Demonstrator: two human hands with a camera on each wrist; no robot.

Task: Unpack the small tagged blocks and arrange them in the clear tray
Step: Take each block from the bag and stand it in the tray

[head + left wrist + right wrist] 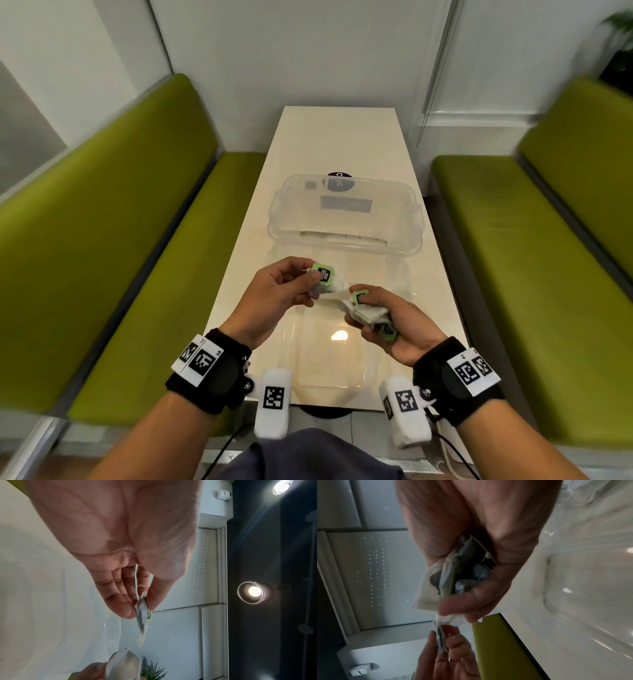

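Right hand (387, 322): nearest the body, above the table's (308, 144) near end. Fingers curled round a bunch of white sachets (368, 313) with green tags; one tag (360, 295) stood up near the thumb, another (388, 331) showed under the fingers. The right wrist view showed several sachets packed in the palm.

Left hand (274, 291): just beside and slightly farther out. Thumb and fingertips pinched one sachet (325, 287) with its green tag (323, 273) on top; the left wrist view showed a thin string looped behind it. The two bunches nearly touched.

Handling, as judged: these "blocks" were tea-bag-like sachets, light, soft, easily crushed or torn, with strings likely to tangle. Best held by the stiff tag or the sachet's edge, with a light pinch.

Clear lid or tray (329, 359): lay flat on the table under the hands, hard to make out.

Clear box (346, 219): farther along the table, well apart from the hands, apparently without sachets in it. Its raised rim had to be cleared from above.

Room: table narrow, green benches (113, 240) on both sides; open space lay forward.
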